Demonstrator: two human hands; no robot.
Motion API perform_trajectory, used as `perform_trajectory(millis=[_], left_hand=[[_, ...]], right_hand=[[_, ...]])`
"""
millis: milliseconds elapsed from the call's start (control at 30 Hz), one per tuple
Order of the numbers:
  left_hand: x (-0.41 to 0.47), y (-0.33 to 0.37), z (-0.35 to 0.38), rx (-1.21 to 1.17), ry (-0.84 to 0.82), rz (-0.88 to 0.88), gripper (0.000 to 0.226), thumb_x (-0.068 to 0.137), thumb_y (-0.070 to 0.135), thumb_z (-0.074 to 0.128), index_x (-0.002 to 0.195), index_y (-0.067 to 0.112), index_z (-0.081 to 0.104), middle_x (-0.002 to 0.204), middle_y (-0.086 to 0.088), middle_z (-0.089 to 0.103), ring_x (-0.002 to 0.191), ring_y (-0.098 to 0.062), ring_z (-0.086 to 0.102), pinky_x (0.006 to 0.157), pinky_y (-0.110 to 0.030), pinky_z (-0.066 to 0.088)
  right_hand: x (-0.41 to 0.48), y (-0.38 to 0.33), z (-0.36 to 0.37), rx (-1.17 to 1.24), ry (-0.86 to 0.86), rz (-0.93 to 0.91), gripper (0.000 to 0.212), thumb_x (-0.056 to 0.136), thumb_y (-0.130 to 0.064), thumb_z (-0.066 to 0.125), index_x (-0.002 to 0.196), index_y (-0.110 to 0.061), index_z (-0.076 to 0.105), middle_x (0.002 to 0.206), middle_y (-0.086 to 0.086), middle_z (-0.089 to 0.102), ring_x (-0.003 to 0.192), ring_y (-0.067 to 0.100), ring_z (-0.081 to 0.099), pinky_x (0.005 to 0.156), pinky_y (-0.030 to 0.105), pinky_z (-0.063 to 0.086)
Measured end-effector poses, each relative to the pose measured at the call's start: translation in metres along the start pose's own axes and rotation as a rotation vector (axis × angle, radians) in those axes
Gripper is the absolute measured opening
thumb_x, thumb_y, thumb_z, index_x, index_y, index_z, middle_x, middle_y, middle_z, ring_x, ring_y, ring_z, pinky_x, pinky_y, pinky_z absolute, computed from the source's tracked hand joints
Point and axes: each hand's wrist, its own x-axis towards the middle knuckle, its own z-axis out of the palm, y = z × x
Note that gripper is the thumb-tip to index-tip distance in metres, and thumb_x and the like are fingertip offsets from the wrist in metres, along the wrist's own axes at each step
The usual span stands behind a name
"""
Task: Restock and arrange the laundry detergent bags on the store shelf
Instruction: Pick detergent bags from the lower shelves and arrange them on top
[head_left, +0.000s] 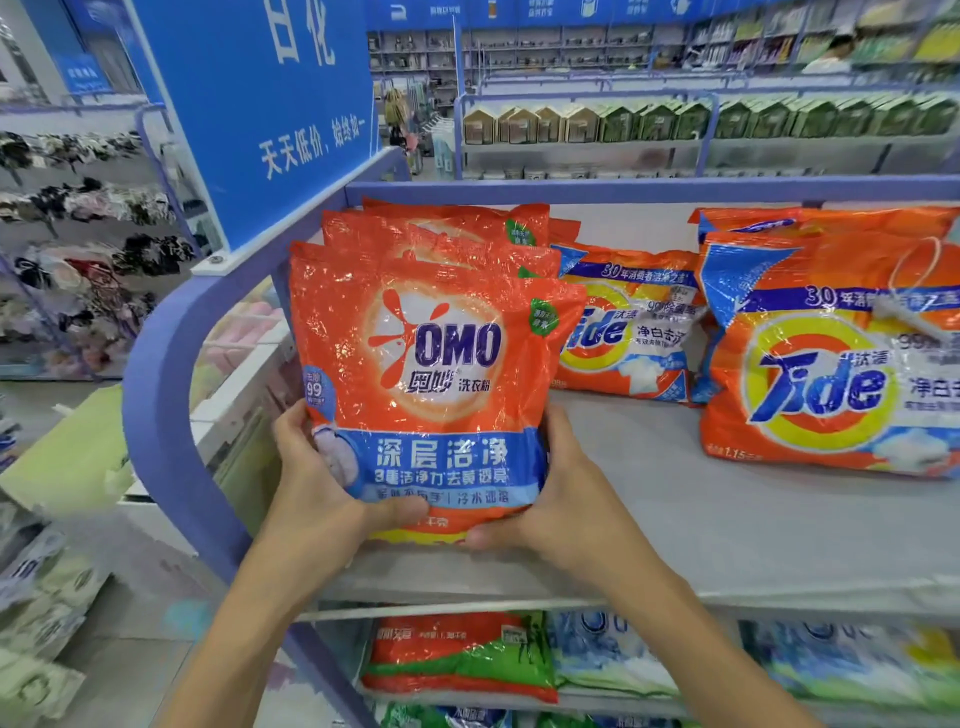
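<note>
Two hands, the left hand (317, 478) and the right hand (550, 499), grip the bottom corners of an upright OMO bag (431, 384) at the shelf's (675, 519) front left edge; more OMO bags (441, 228) stand behind it, with Tide bags (831, 353) further right.

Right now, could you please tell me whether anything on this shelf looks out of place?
Only the facing is uneven: the middle Tide bag sits well behind the right Tide bag and the front OMO bag. No spills show.

The single head-worn camera looks forward and down from close range onto the store shelf (675, 509).
</note>
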Motion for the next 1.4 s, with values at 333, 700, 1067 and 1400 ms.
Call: perform_trajectory(millis=[333, 700, 1067, 1400], left_hand=[[-0.036, -0.002, 0.005, 0.265, 0.135, 0.067, 0.076, 0.07, 0.038, 0.089, 0.128, 0.039, 0.041, 0.115, 0.025, 0.062, 0.099, 0.004, 0.064, 0.079, -0.022, 0.05], [-0.115, -0.007, 0.014, 0.874, 0.18, 0.257, 0.055, 0.092, 0.063, 0.053, 0.134, 0.028, 0.053, 0.126, 0.003, 0.064, 0.114, -0.026, 0.059, 0.091, -0.044, 0.052], [-0.258, -0.044, 0.127, 0.909, -0.107, 0.085, 0.074, 0.093, 0.055, 0.061, 0.152, 0.014, 0.044, 0.162, -0.01, 0.036, 0.15, -0.03, 0.03, 0.123, -0.046, 0.025], [-0.299, -0.03, 0.23, 0.803, -0.539, 0.27, 0.08, 0.096, 0.065, 0.047, 0.16, 0.022, 0.026, 0.168, 0.001, 0.022, 0.155, -0.018, 0.019, 0.126, -0.037, 0.02]], right_hand=[[-0.031, 0.0, 0.018, -0.168, 0.16, -0.06, 0.075, 0.076, -0.042, 0.086, 0.136, -0.045, 0.041, 0.129, -0.024, 0.061, 0.116, 0.001, 0.061, 0.094, 0.033, 0.053], [-0.114, 0.026, -0.043, -0.6, 0.116, -0.185, 0.052, 0.103, -0.047, 0.054, 0.149, -0.025, 0.051, 0.154, -0.006, 0.051, 0.141, 0.016, 0.045, 0.11, 0.036, 0.042], [-0.283, 0.107, -0.099, -0.555, 0.115, 0.095, 0.065, 0.103, -0.056, 0.047, 0.159, -0.028, 0.033, 0.168, -0.004, 0.027, 0.156, 0.015, 0.019, 0.127, 0.037, 0.018], [-0.403, 0.142, -0.175, -0.601, 0.353, 0.452, 0.072, 0.101, -0.063, 0.042, 0.161, -0.026, 0.028, 0.168, -0.005, 0.027, 0.155, 0.015, 0.02, 0.126, 0.039, 0.022]])
